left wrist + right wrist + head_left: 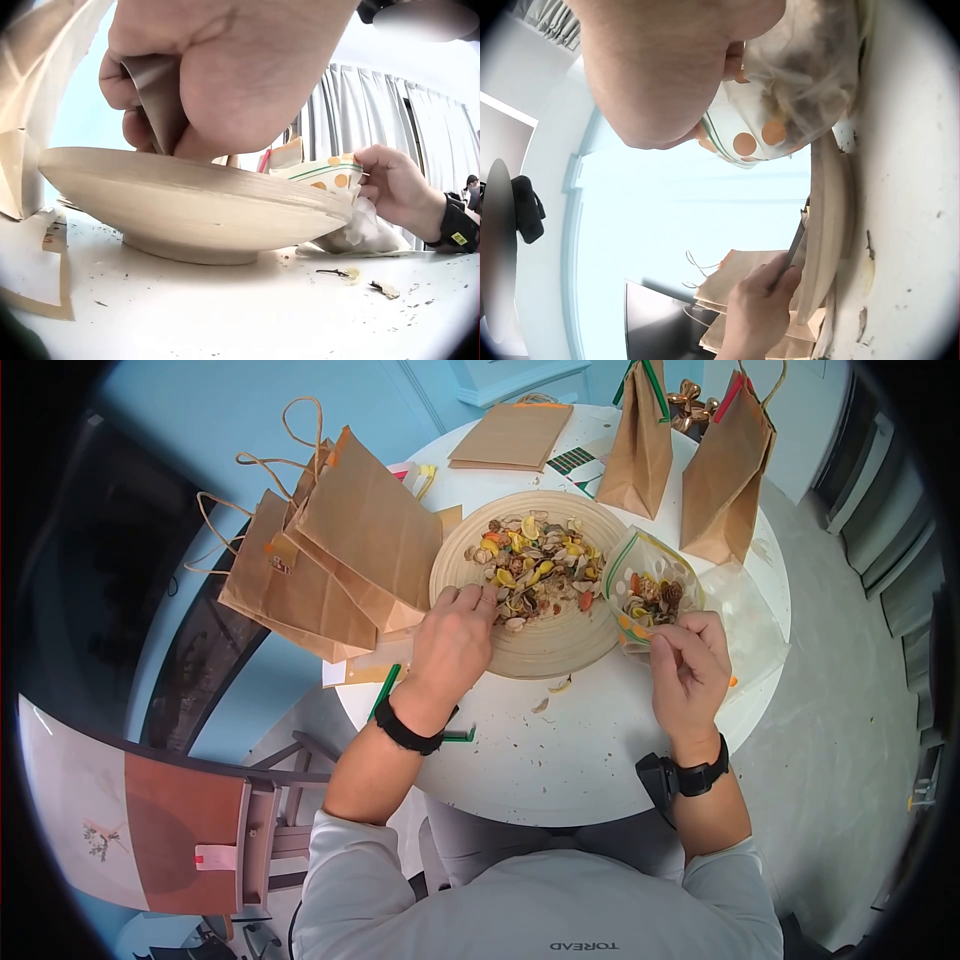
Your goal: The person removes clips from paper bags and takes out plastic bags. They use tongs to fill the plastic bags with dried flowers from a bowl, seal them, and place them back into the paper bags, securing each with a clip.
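My left grip (455,645) curls round a grey tool (159,94), plate's (530,658) eight o'clock; right grip (693,672) pinches the pouch (795,90) at three, mouth best held wide, dried pieces (540,565) nudged gently.

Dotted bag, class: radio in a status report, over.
Right hand pinching dotted bag, mouth open. Left hand gripping curved piece at plate. Paper bags crowding plate's left.

My bench (500,760) is white. The paper bags (370,530) are plain brown; orange dots pattern the pouch (628,622).
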Demonstrator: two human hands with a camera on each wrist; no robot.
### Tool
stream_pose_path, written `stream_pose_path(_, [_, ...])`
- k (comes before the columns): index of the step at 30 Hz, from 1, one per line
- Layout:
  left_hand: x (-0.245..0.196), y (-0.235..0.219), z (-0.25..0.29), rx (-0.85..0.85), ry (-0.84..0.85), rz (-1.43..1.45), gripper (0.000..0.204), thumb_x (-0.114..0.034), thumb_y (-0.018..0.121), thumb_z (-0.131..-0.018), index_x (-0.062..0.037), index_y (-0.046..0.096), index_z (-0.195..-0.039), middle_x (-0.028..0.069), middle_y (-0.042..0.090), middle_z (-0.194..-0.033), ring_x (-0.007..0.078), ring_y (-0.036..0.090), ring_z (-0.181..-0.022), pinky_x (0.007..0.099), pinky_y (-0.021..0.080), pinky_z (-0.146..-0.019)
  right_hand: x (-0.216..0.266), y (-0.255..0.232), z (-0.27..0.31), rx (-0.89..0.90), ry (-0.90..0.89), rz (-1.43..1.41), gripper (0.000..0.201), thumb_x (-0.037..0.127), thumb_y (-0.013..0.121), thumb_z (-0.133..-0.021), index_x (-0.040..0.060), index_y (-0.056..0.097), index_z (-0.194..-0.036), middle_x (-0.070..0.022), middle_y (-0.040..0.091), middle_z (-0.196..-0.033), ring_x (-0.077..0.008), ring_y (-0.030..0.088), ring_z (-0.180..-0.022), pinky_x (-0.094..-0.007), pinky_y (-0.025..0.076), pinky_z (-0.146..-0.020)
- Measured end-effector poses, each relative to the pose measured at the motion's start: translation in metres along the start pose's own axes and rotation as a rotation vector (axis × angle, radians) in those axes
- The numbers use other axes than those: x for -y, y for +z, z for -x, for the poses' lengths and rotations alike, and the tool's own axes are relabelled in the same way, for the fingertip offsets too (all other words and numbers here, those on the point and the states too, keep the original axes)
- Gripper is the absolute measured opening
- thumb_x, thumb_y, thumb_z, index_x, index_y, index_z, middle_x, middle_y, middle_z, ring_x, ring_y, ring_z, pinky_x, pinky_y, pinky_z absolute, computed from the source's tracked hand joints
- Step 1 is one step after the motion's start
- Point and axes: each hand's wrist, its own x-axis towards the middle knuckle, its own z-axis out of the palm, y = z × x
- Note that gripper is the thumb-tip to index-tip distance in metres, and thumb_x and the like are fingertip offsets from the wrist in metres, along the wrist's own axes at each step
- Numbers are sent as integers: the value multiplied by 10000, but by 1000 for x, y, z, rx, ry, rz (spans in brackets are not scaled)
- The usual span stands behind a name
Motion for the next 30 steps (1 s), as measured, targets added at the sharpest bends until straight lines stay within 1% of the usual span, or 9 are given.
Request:
stream_pose_path(6, [-3, -10, -3, -8, 6, 13, 303, -111, 730, -913, -31, 715, -1205, 88, 660, -936, 291, 636, -907, 405, 554, -777, -1, 0, 1, -3, 0, -9, 80, -35, 740, -896, -5, 753, -969, -57, 585, -969, -95, 509, -681, -228, 407, -553])
stream_pose_path(12, [-10, -36, -14, -73, 46, 38, 348, -52, 774, -859, -9, 709, -1199, 106, 668, -935, 311, 631, -875, 419, 541, -769, -1, 1, 0, -6, 0, -9, 106, -45, 742, -874, 3, 758, -967, -57, 586, -955, -105, 506, -672, -238, 407, -556])
stream_pose_path(15, [-26, -51, -22, -108, 69, 88, 382, -28, 792, -835, 2, 705, -1205, 119, 664, -922, 320, 635, -869, 425, 541, -769, -2, 1, 1, -4, 6, -8, 117, -47, 748, -858, 9, 761, -960, -59, 586, -949, -119, 509, -673, -254, 407, -565])
stream_pose_path(18, [-46, -57, -31, -137, 127, 245, 404, -34, 799, -832, 7, 698, -1221, 135, 658, -930, 334, 647, -878, 436, 544, -767, -1, 1, 0, -2, -7, 7, 120, -48, 751, -847, 14, 763, -949, -58, 584, -937, -133, 511, -678, -267, 407, -576])
stream_pose_path(21, [-68, -50, -38, -94, 161, 391, 416, -38, 800, -836, 6, 691, -1236, 152, 659, -971, 352, 657, -896, 449, 546, -764, 1, 0, 0, 0, 9, 9, 118, -48, 751, -844, 17, 764, -942, -56, 581, -928, -138, 510, -682, -271, 407, -582])
stream_pose_path(24, [-77, -52, -38, -19, 103, 438, 445, -39, 800, -838, -6, 684, -1266, 165, 656, -1006, 367, 660, -912, 449, 546, -763, -1, 2, 0, -10, -8, 2, 117, -50, 748, -847, 15, 764, -942, -55, 580, -925, -136, 508, -681, -269, 405, -578])
stream_pose_path(27, [-58, -66, -29, -89, 78, 401, 472, -35, 807, -829, -24, 692, -1287, 157, 650, -1003, 360, 653, -899, 432, 548, -761, -1, 0, 0, -9, -5, -9, 122, -52, 745, -853, 13, 765, -954, -55, 579, -934, -129, 506, -684, -262, 398, -568])
stream_pose_path(30, [-26, -83, -2, -34, 81, 291, 502, -50, 828, -807, -49, 707, -1294, 136, 641, -988, 334, 644, -885, 408, 547, -754, 0, 0, 0, -12, 12, -19, 125, -53, 740, -863, 11, 766, -967, -54, 579, -944, -121, 504, -689, -253, 391, -558])
